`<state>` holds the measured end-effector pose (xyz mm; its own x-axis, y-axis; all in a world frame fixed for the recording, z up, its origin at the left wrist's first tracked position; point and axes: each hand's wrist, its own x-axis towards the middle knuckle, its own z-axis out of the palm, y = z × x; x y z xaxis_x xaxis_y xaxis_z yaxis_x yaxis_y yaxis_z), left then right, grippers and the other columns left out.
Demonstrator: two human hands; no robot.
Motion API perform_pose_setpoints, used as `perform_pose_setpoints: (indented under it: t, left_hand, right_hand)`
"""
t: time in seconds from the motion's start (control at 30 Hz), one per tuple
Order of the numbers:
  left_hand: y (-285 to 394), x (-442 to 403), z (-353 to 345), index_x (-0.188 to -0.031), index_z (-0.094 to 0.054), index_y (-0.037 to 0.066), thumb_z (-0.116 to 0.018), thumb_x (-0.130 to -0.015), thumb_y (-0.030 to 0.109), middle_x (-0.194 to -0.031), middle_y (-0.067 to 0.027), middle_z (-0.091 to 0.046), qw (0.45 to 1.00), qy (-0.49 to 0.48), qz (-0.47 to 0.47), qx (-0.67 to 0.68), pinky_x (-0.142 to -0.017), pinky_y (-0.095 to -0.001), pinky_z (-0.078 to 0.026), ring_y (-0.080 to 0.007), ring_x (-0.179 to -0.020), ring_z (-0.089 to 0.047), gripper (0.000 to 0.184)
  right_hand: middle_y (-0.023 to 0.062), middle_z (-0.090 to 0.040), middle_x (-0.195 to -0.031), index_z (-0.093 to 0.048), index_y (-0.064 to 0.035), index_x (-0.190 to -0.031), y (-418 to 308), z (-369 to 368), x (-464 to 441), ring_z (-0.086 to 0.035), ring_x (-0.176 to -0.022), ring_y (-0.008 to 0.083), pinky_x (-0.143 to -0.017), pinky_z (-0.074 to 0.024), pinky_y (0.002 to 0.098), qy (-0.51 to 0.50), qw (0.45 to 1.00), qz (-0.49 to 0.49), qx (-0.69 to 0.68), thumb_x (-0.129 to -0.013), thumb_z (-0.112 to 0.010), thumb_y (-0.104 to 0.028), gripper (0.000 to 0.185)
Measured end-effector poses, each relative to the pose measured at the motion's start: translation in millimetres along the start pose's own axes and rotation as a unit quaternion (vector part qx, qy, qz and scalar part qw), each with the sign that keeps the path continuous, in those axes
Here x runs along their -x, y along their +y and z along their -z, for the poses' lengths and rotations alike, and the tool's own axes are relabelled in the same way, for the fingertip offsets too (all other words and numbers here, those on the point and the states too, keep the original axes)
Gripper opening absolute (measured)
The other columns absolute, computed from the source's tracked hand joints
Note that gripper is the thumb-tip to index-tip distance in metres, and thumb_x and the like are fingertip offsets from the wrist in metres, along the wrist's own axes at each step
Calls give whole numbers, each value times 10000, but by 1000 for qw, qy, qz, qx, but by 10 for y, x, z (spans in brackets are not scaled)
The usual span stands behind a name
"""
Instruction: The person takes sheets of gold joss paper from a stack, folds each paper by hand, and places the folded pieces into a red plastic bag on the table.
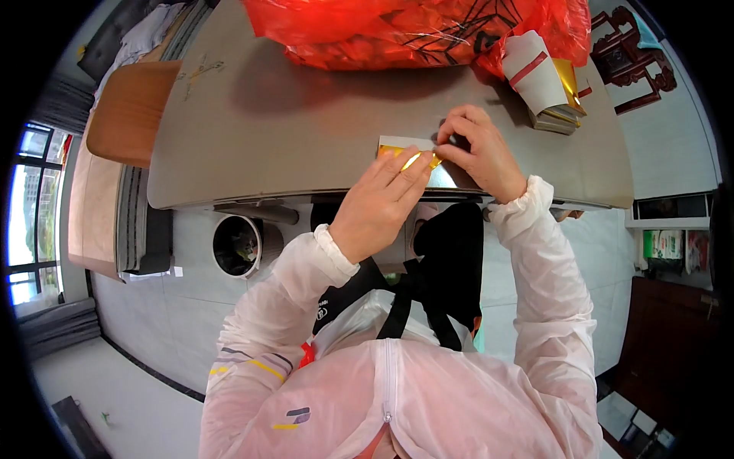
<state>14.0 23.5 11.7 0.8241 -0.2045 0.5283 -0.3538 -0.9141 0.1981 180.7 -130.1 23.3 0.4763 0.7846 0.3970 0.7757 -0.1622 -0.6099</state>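
Observation:
A small sheet of gold foil paper [392, 151] with a pale upper strip lies on the table near its front edge. My left hand [384, 200] rests on it with the fingers stretched out flat, hiding part of the gold. At the sheet's right end, my right hand [482, 153] has thumb and forefinger pinched together on its edge. To the upper right stands a stack of gold and pale paper sheets [556, 121]. A loosely bent pale sheet with a red band [527, 69] leans on top of that stack.
A big red plastic bag [382, 34] sits at the back of the grey-brown table [229, 145]. A wooden chair [134, 113] stands at the left end. Below the front edge is a waste bin [238, 246]. A carved dark wood chair [628, 57] is at the right.

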Motion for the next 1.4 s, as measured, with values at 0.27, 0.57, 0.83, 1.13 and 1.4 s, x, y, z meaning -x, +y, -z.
perform_pose_setpoints:
  t: [0.27,0.57,0.83,1.13,1.4]
  left_hand:
    - [9,-73,-17,-1172,-618,-27,-558,-798,39,-1197,-141,-624,1000,9,-5,7,-991,-408,-471,-320,-1136,-574,384]
    - [48,-71,-51,-1195,-628,-8,-599,-785,16,-1180,-137,-614,1000,25,9,0,-995,-446,-457,-312,-1119,-570,411]
    - [39,26,-67,-1201,-626,-6,-588,-803,9,-1225,-154,-594,999,43,16,19,-1025,-468,-434,-332,-1171,-550,400]
    - [274,14,-216,-1148,-631,-42,-579,-796,55,-1225,-171,-591,991,88,87,-51,-1024,-473,-434,-346,-1194,-534,369]
    - [73,292,91,-1166,-632,-40,-580,-792,65,-1209,-163,-626,996,62,25,-65,-989,-408,-481,-311,-1151,-586,391]
  right_hand:
    - [50,-624,-1042,-707,-75,-1048,-159,136,399,-573,-942,265,-780,-443,376,23,973,137,186,-742,-611,-32,324]
    - [37,-618,-1058,-700,-97,-1074,-118,46,393,-565,-876,254,-781,-434,369,59,974,92,197,-750,-603,-24,346]
    - [-2,-602,-1096,-709,-198,-1102,-250,-5,451,-559,-945,220,-781,-394,367,64,957,109,259,-766,-604,-64,377]
    - [142,-595,-1235,-606,-2,-1217,-495,-212,486,-571,-1136,359,-1038,-413,496,89,969,96,210,-782,-587,5,435]
    - [126,-590,-1304,-588,-32,-1287,-516,-485,579,-558,-1222,300,-1041,-447,465,91,965,101,223,-787,-619,9,502]
